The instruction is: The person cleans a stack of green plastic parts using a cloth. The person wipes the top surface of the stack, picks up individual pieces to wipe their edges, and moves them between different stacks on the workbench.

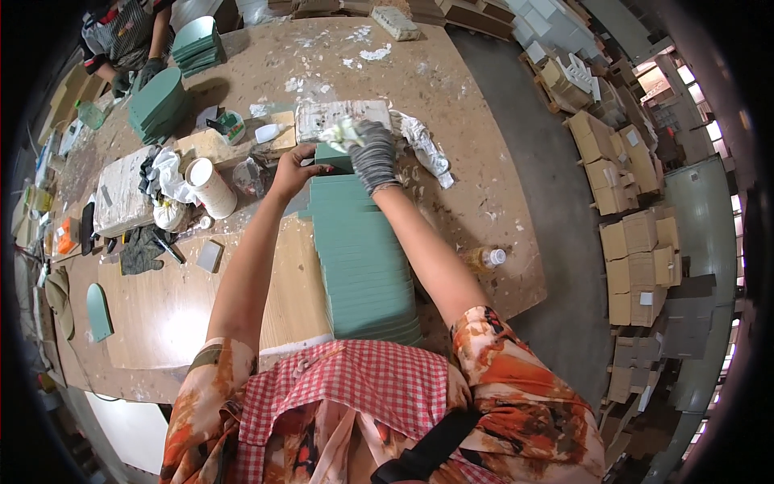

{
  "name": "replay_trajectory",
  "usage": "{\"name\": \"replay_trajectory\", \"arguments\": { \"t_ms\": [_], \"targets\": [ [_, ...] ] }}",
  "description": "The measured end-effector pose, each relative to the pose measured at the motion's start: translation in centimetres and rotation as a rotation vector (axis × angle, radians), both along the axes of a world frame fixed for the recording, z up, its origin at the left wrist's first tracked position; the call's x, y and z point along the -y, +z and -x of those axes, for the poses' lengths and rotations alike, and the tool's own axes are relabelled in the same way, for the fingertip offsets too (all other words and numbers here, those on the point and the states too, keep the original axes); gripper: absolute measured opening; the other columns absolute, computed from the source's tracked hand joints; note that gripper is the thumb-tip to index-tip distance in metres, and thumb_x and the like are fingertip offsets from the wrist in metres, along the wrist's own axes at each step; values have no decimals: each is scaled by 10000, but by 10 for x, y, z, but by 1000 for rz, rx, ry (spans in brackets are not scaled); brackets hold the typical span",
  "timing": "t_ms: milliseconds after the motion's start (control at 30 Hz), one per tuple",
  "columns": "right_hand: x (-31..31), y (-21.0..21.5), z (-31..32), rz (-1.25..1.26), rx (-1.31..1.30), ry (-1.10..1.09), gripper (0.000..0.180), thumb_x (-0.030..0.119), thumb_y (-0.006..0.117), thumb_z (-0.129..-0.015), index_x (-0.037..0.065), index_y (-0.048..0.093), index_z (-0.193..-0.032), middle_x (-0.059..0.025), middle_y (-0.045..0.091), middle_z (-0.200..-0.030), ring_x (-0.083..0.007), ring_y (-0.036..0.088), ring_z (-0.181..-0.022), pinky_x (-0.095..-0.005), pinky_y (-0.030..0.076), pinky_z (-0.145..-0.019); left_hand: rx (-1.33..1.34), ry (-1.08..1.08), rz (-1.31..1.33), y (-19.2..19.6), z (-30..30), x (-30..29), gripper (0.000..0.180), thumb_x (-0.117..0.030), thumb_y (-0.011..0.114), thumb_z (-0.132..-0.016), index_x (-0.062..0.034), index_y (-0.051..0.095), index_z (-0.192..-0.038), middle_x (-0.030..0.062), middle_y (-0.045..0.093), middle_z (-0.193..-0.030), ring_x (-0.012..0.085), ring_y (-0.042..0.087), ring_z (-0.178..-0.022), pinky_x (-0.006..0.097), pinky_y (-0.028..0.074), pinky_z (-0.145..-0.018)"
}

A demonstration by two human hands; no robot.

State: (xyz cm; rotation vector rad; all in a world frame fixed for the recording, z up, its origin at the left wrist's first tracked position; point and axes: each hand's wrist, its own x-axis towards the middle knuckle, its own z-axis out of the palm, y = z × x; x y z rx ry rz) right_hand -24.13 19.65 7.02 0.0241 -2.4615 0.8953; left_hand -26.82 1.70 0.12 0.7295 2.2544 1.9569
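Observation:
A long stack of green flat boards (359,258) runs across the table from in front of my body toward the far side. At its far end one green board (334,158) stands apart from the rest. My left hand (297,171), bare, grips the left edge of this board between thumb and fingers. My right hand (373,157), in a grey knit glove, is closed on a crumpled white cloth (343,135) above the board. The glove hides part of the board's right side.
Beyond my hands lies a paint-crusted block (322,113), with a white rag (425,149) beside it. A clear bottle of yellowish liquid (482,258) lies near my right arm. Left are a white cup (210,187) and a dark glove (147,250). A co-worker (129,40) handles green boards (160,105).

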Motion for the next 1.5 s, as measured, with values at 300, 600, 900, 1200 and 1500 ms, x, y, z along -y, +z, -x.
{"name": "replay_trajectory", "arguments": {
  "t_ms": [300,600,900,1200,1500],
  "targets": [
    [24,-30,19,-215,226,-93,278,172,619,-747,0,624,-965,-205,609,-952,-326,588,-915,-372,476,-827,145,-3,22,-2,2,-9,270,49,713,-711,31,647,-972,24,640,-908,105,572,-858,255,448,-812],
    [-49,-47,27,242,80,-7,275,57,586,-735,-45,581,-991,-193,598,-971,-284,593,-901,-343,477,-814,72,-76,-69,22,-3,-30,294,15,741,-697,-8,666,-980,22,647,-935,116,573,-896,269,440,-850],
    [37,-12,4,-241,172,-54,250,146,637,-698,-21,637,-884,-221,555,-1022,-336,544,-944,-393,443,-829,246,-38,5,-14,10,-1,258,63,691,-727,20,623,-972,3,651,-942,91,569,-858,245,459,-796],
    [-95,-64,-9,903,218,-156,199,58,691,-764,-23,647,-941,-66,652,-828,-128,567,-655,-291,490,-627,98,-67,-63,-2,2,-6,321,37,714,-729,-4,642,-1039,0,645,-973,90,574,-896,234,461,-822],
    [-40,-47,21,72,1,1,126,146,610,-783,49,681,-822,-119,653,-764,-256,599,-700,-357,488,-697,65,-88,-44,-4,6,-2,285,41,690,-759,-8,632,-1034,-23,648,-941,61,571,-850,223,471,-789]
  ]
}}
